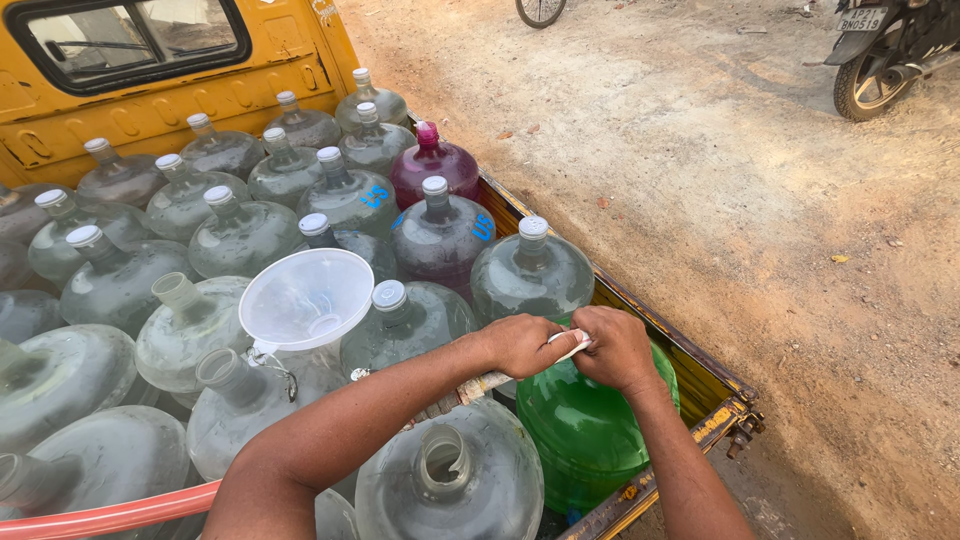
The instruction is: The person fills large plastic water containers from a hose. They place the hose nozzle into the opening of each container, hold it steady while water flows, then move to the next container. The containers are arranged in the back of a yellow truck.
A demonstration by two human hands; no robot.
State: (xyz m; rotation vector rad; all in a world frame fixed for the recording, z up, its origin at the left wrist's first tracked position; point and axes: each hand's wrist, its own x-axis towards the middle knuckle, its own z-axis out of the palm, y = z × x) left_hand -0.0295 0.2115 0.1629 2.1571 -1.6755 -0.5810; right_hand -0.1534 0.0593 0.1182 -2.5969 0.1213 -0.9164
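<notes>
Yellow metal forms the truck bed (pixel 690 375), which is packed with clear water jugs (pixel 350 200) beside a sandy dirt road (pixel 760 200). A small white cap (pixel 572 346) is pinched between the closed left hand (pixel 520 345) and right hand (pixel 615 348), directly above a green jug (pixel 585 430). A white funnel (pixel 305 297) is seated in a nearby jug.

The yellow truck bed (pixel 700 385) carries tightly packed clear water jugs (pixel 240 235), one maroon jug (pixel 435 165) and one green jug (pixel 585 425).

Capped jugs (pixel 352 200) crowd the truck bed; dirt ground (pixel 780 220) beside lies open.
</notes>
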